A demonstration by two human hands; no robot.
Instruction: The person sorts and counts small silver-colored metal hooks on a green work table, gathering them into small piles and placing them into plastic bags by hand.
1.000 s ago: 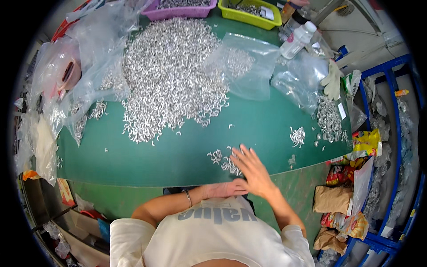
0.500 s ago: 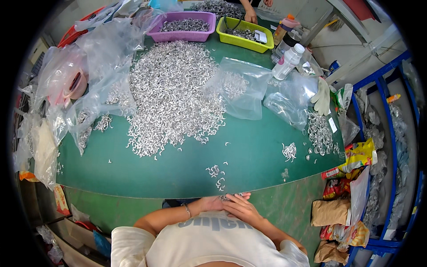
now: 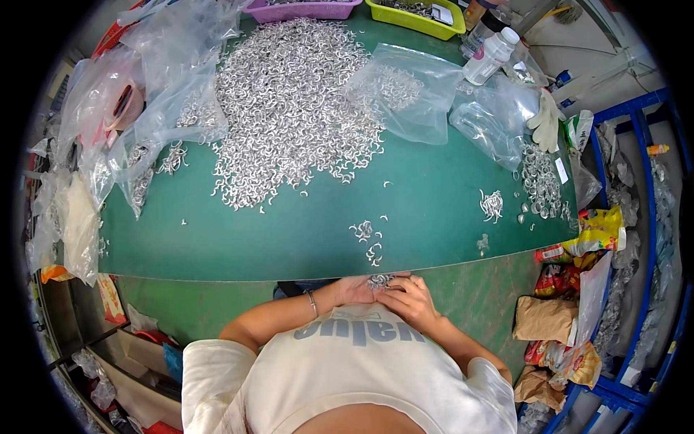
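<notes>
Hands meet at the table's near edge: my left hand [image 3: 356,291] cups a small clump of metal clips [image 3: 379,280], my right hand [image 3: 412,300] curled over, picking through them. Sorting seems underway; next calls for reaching the loose clips [image 3: 367,239] just beyond, then the big heap [image 3: 289,108].

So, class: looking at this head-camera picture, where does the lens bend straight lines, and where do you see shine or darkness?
Head view: the near edge of the green table bows into a curve; corners go black at the fisheye rim; the heap of metal clips glints brightly; clear plastic bags catch pale glare; light is even, with soft shadows; the hands, left and right, look sharp.
</notes>
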